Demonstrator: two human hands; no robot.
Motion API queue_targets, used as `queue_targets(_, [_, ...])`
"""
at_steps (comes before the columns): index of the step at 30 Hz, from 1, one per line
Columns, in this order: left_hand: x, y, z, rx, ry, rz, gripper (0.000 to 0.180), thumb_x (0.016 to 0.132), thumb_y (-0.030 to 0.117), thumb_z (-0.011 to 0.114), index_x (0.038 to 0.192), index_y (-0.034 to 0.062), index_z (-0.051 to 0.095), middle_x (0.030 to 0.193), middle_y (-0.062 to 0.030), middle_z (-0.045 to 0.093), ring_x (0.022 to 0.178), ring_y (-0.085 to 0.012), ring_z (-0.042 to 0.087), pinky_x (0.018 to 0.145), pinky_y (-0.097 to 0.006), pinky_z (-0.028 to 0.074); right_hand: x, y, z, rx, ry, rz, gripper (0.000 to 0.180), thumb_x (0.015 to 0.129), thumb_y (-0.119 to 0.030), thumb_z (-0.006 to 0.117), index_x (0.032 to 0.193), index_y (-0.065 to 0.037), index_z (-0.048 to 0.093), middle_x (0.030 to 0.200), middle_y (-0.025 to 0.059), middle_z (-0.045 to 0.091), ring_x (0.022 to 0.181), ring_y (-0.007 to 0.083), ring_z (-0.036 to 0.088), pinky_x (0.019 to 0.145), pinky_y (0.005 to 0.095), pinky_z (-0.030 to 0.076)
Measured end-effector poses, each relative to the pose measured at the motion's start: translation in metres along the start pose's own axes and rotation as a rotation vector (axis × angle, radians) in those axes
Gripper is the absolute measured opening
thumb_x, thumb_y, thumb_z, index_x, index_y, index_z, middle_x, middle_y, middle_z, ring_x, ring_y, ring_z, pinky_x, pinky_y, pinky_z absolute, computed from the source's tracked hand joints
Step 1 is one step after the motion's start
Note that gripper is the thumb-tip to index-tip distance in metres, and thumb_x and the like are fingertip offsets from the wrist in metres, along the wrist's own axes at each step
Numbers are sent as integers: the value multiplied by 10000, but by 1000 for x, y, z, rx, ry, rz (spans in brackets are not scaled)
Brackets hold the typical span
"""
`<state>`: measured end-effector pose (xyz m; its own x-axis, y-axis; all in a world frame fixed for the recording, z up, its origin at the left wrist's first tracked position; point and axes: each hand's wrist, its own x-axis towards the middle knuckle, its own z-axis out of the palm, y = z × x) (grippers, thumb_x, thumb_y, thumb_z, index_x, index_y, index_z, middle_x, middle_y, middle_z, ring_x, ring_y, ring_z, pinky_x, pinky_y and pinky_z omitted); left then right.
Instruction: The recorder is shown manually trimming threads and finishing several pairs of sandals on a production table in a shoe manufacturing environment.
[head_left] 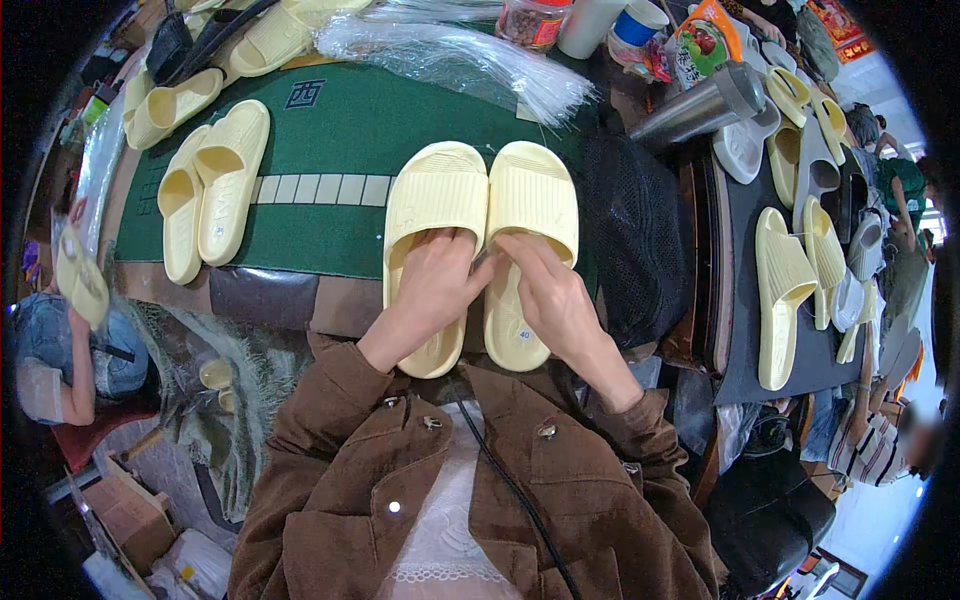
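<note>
A pair of pale yellow slippers lies side by side in front of me, toes pointing away. My left hand (436,290) reaches into the left slipper (436,200), its fingers under the ribbed strap and their tips hidden; the thumb points toward the gap between the slippers. At the strap opening of the right slipper (535,195), beside its inner edge, my right hand (545,285) has its fingers bent together. Anything small between these fingers is too hidden to make out. A round sticker (525,335) shows on the right slipper's heel.
Another yellow pair (218,185) lies left on the green mat (320,130). Clear plastic strands (460,60) spread at the back. A steel flask (700,105) and black mesh bag (630,230) are to the right, before a table of slippers (785,300). A co-worker (85,350) sits left.
</note>
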<state>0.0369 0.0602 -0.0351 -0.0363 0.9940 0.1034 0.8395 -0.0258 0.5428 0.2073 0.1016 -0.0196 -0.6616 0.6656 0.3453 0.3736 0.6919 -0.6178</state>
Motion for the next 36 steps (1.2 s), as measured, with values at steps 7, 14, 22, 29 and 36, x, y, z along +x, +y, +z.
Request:
queue_targets(7, [-1, 1, 1, -81, 35, -8, 417, 868, 351, 605, 950, -56, 565, 903, -258, 600, 808, -425, 598, 720, -498, 483, -1, 3, -2, 27, -5, 21, 446, 758, 109, 520, 1190, -1, 519, 1120, 199, 572, 948, 393, 610, 760, 419, 549])
queue_targets(14, [-3, 3, 9, 28, 123, 13, 345, 855, 305, 603, 900, -37, 592, 804, -219, 615, 704, -383, 623, 655, -465, 511, 17, -16, -24, -36, 45, -90, 310, 769, 69, 557, 1060, -23, 614, 975, 148, 630, 835, 341, 649, 693, 383, 554])
queue_targets(22, [-5, 4, 6, 22, 54, -26, 359, 866, 335, 580, 846, -24, 588, 794, -219, 616, 703, -385, 622, 652, -463, 509, 111, 22, -16, -73, 156, 56, 205, 848, -109, 600, 1031, -25, 639, 920, 165, 656, 821, 356, 642, 712, 432, 518])
queue_targets(29, [-1, 6, 4, 49, 21, -74, 366, 867, 347, 581, 831, -16, 600, 712, -209, 619, 652, -372, 631, 604, -457, 514, 139, 49, 15, -148, -8, 173, 193, 835, -107, 611, 997, -20, 672, 901, 152, 693, 833, 301, 668, 744, 382, 522])
queue_targets(36, [-1, 6, 6, 63, 32, -57, 367, 869, 349, 580, 856, -17, 609, 724, -215, 625, 657, -373, 634, 612, -463, 517, 150, 45, 28, -73, 94, 30, 159, 836, -111, 612, 911, 25, 647, 816, 175, 672, 781, 337, 646, 718, 403, 508])
